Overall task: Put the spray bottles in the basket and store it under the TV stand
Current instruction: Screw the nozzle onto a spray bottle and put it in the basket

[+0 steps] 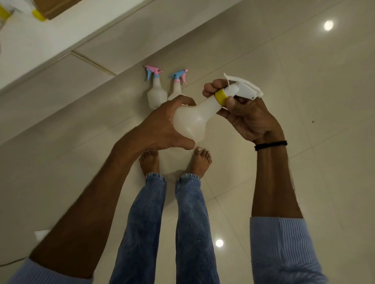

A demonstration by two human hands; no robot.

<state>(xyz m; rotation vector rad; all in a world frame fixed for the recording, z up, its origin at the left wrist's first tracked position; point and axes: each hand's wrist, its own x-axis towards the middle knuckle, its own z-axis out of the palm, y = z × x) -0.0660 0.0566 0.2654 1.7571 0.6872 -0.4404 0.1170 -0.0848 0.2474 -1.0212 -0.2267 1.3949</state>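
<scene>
- The left hand cupped the yellow-collared spray bottle by its body, fingers curled round it. The right hand pinched its collar, in mid-air above the feet.
- Two pink-and-blue bottles stood on the floor just beyond.
- No basket showed — gathering seemed the step in hand. The next move called for finding the basket and lowering this bottle in.

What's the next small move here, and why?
Probably release the left hand and keep the held bottle in the right hand, whose fingers grip its neck. That frees a hand for the two floor bottles; no basket is in view.
</scene>
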